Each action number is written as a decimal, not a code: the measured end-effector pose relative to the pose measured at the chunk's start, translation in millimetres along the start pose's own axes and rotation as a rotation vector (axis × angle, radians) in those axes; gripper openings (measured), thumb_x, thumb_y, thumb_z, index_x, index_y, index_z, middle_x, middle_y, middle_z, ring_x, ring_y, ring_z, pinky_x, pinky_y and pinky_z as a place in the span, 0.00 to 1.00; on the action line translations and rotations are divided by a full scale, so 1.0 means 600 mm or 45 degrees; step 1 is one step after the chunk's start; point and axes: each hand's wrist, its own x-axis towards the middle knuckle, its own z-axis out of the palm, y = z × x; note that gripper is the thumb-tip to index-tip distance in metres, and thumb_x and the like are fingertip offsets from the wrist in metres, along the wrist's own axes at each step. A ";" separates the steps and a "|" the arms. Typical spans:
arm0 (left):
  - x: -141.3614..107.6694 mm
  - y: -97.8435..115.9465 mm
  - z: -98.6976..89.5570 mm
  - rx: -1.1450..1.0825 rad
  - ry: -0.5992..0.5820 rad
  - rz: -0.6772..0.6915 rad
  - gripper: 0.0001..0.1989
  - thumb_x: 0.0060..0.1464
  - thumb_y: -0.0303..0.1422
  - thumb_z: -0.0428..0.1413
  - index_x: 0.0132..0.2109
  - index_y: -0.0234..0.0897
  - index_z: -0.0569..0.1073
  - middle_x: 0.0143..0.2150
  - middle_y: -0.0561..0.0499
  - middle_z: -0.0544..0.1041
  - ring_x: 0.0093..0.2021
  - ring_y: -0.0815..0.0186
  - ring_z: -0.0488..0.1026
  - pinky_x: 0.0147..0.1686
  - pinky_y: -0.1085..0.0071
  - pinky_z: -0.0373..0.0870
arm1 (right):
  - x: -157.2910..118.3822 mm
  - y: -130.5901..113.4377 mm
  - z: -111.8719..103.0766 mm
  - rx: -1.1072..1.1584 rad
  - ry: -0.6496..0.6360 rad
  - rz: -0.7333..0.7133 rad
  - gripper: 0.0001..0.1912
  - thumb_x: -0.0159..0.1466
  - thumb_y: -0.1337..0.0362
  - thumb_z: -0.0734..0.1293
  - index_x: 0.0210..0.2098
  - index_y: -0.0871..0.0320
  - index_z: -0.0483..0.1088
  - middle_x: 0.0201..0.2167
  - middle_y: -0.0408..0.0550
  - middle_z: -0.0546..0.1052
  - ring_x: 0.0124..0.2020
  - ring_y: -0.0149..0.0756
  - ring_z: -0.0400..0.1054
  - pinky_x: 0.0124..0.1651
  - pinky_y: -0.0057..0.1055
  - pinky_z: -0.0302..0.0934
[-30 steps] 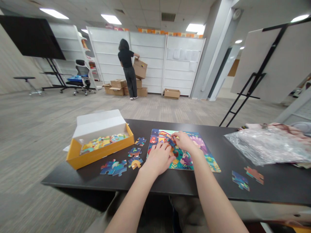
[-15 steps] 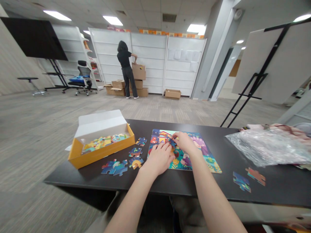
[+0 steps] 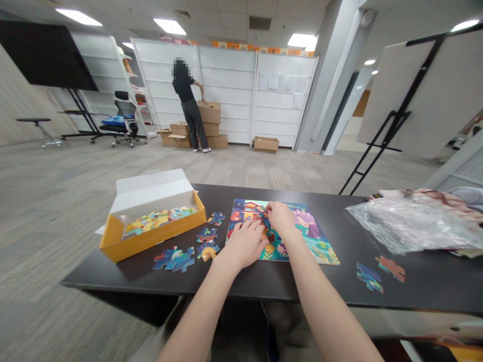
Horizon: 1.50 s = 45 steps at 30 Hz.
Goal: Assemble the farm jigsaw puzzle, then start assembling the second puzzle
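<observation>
Turning slightly, the right hand (image 3: 280, 219) touches the puzzle (image 3: 309, 227).

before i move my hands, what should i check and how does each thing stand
1. Left hand and right hand over the puzzle picture: ok.
2. Right hand gripping a piece: cannot tell, hidden from view.
3. Loose pieces all on one side: not ok, several pieces lie left, two pieces right.
4. Yellow box open: ok.
5. Plastic bag off the puzzle picture: ok.
</observation>
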 end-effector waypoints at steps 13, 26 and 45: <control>0.000 0.000 -0.004 -0.022 0.009 0.009 0.18 0.67 0.40 0.47 0.57 0.40 0.72 0.65 0.45 0.71 0.66 0.53 0.62 0.64 0.54 0.59 | -0.004 0.021 -0.007 0.127 -0.135 -0.194 0.16 0.66 0.72 0.60 0.42 0.56 0.79 0.45 0.52 0.79 0.47 0.38 0.73 0.51 0.28 0.60; -0.001 0.003 -0.002 -0.001 0.048 0.009 0.16 0.66 0.39 0.47 0.55 0.40 0.72 0.62 0.45 0.73 0.65 0.53 0.63 0.62 0.54 0.62 | 0.000 0.015 0.001 0.141 -0.085 -0.278 0.19 0.63 0.76 0.59 0.48 0.59 0.76 0.52 0.56 0.76 0.51 0.41 0.70 0.54 0.31 0.59; -0.002 0.011 -0.008 0.029 0.015 -0.018 0.15 0.66 0.39 0.49 0.54 0.39 0.71 0.60 0.43 0.72 0.63 0.52 0.65 0.61 0.53 0.63 | 0.012 0.015 0.013 -0.006 -0.202 -0.387 0.25 0.64 0.75 0.58 0.58 0.58 0.72 0.58 0.58 0.73 0.58 0.46 0.66 0.61 0.38 0.54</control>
